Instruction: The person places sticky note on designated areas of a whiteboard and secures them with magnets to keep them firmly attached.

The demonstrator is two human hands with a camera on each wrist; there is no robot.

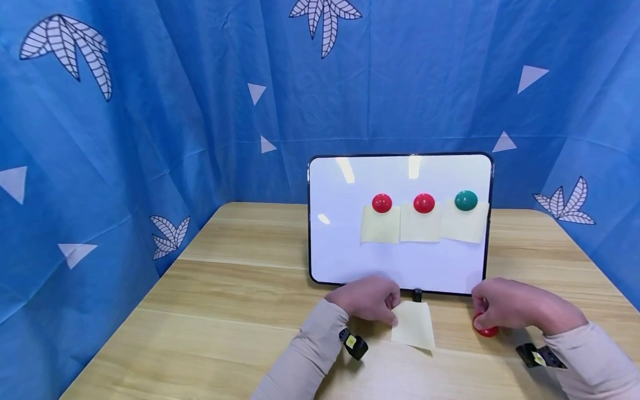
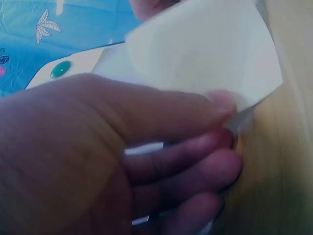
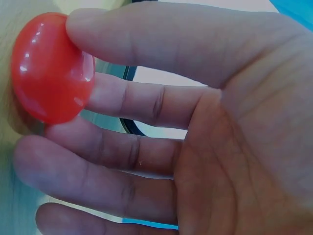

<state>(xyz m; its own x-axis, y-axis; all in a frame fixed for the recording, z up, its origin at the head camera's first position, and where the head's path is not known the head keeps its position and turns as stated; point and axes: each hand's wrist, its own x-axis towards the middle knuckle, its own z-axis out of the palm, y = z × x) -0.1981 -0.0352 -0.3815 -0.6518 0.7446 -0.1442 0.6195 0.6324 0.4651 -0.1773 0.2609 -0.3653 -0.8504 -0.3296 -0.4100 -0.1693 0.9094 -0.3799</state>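
Observation:
My left hand (image 1: 369, 300) pinches a pale yellow sticky note (image 1: 414, 326) by its left edge, in front of the whiteboard. The left wrist view has the note (image 2: 205, 54) between thumb and fingers, its sheet curving slightly. To the right, my right hand (image 1: 522, 304) holds a round red magnet (image 1: 486, 328) low over the table. Thumb and fingertips grip that magnet (image 3: 51, 68) by its rim in the right wrist view. On the whiteboard (image 1: 335, 244), three notes hang side by side under two red magnets (image 1: 424, 203) and one green magnet (image 1: 466, 200).
The whiteboard stands upright on the wooden table (image 1: 210, 333), with a small black stand piece (image 1: 417, 295) under its lower edge. A blue curtain (image 1: 420, 83) with leaf and triangle prints surrounds the table at the back and sides.

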